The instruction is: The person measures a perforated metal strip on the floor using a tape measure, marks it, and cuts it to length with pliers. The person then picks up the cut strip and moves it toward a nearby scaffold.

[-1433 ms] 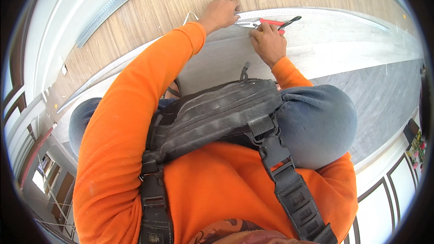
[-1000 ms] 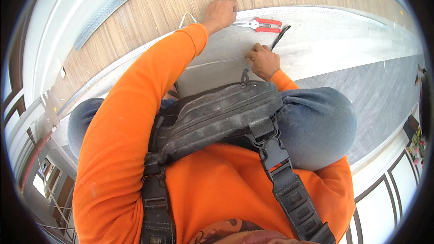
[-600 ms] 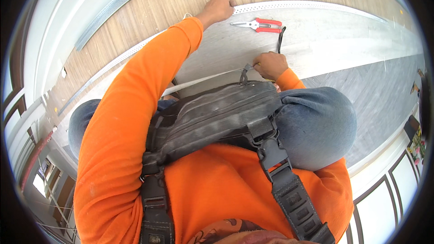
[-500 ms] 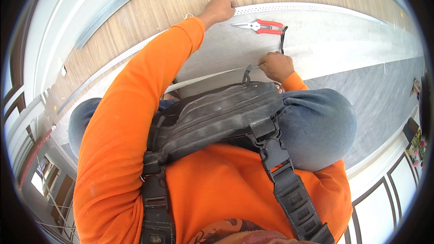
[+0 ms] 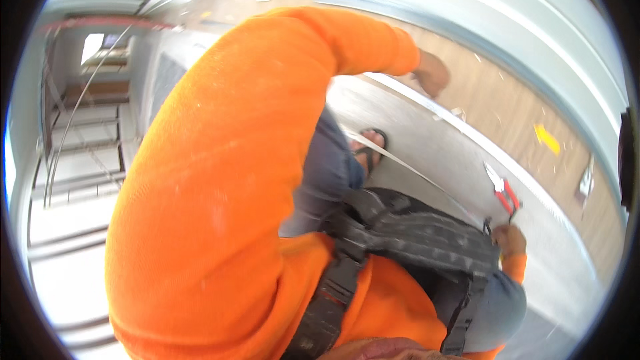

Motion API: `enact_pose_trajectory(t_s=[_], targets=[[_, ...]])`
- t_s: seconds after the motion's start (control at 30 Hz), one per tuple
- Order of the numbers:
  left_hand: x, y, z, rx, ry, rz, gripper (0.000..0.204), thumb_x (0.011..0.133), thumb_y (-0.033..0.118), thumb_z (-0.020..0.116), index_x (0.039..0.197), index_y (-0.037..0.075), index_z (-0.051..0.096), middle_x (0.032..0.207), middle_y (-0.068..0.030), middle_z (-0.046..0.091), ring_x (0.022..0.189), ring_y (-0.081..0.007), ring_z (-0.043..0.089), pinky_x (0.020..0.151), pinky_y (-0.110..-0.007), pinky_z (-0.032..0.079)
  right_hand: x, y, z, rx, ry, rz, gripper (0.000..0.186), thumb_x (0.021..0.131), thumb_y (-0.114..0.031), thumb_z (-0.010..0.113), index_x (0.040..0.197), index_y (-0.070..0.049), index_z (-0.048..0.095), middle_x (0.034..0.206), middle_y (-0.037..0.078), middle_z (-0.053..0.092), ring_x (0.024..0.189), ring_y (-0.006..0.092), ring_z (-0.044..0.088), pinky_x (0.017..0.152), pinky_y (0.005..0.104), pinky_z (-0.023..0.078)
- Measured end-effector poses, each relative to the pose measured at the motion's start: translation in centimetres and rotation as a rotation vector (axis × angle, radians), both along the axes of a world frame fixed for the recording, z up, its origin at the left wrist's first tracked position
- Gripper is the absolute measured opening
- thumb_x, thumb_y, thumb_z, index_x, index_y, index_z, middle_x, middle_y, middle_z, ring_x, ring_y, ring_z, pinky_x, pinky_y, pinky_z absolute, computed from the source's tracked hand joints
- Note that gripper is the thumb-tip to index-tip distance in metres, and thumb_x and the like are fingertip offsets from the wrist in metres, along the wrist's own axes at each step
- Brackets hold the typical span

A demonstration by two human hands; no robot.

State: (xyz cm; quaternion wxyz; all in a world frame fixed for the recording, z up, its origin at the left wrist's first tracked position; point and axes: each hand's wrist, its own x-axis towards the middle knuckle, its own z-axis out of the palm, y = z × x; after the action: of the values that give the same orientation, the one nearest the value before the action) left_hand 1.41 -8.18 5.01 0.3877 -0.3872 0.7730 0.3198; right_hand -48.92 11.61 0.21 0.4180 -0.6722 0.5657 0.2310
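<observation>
My left hand (image 5: 433, 75), blurred by motion, reaches over the wooden floor beside a long white perforated strip (image 5: 477, 135). Its fingers are smeared, so any grip is hidden. At the right, my right hand (image 5: 511, 240) is closed at the end of a thin pale strip (image 5: 415, 171), which runs back toward my sandalled foot (image 5: 369, 149). Just beyond that hand lies a pair of red-handled snips (image 5: 501, 188) with metal blades. They rest on the grey surface (image 5: 440, 140), touched by no finger that I can see.
A black chest bag (image 5: 427, 230) hangs between my arms. Beyond the white strip, a yellow arrow (image 5: 547, 139) and a small dark-and-white item (image 5: 586, 181) lie on the wooden floor (image 5: 480, 87). A pale wall base curves along the far side. Dark-framed panelling (image 5: 80, 193) stands at left.
The view has swung to the left, so the snips and right hand appear farther right. My left hand has shifted along the white strip and is blurred. The right hand still holds the pale strip.
</observation>
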Motion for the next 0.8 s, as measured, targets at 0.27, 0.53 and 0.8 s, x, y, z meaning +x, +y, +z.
enact_pose_trajectory(t_s=[0.27, 0.53, 0.8], targets=[[30.4, 28.3, -2.8, -0.094, -0.421, 1.287, 0.039, 0.099, 0.037, 0.060, 0.118, 0.005, 0.070, 0.101, -0.0157, 0.073, 0.091, -0.0296, 0.071, 0.075, -0.043, 0.057, 2.7, -2.7, 4.1, -0.061, -0.085, -0.076, 0.028, 0.074, -0.031, 0.070, 0.090, -0.011, 0.081, 0.082, 0.011, 0.076, 0.082, 0.0305, 0.073, 0.077, 0.0400, 0.054], [26.0, 29.6, -8.0, -0.833, 0.254, 2.399, 0.035, 0.103, 0.030, 0.056, 0.110, -0.003, 0.065, 0.091, -0.0186, 0.069, 0.079, -0.0303, 0.069, 0.068, -0.044, 0.057, 1.3, -1.9, 3.6, -0.239, -0.029, -0.131, 0.027, 0.076, -0.027, 0.067, 0.092, -0.010, 0.080, 0.088, 0.012, 0.076, 0.082, 0.0293, 0.073, 0.079, 0.0393, 0.054], [34.6, 24.3, -5.7, -1.311, 1.151, 2.816, 0.030, 0.101, 0.024, 0.060, 0.115, -0.003, 0.057, 0.097, -0.0178, 0.066, 0.077, -0.0308, 0.065, 0.067, -0.048, 0.058, -0.7, -0.6, -1.9, -0.120, -0.268, -0.268, 0.023, 0.083, -0.022, 0.068, 0.097, -0.007, 0.078, 0.092, 0.013, 0.076, 0.088, 0.0286, 0.074, 0.080, 0.0381, 0.055]])
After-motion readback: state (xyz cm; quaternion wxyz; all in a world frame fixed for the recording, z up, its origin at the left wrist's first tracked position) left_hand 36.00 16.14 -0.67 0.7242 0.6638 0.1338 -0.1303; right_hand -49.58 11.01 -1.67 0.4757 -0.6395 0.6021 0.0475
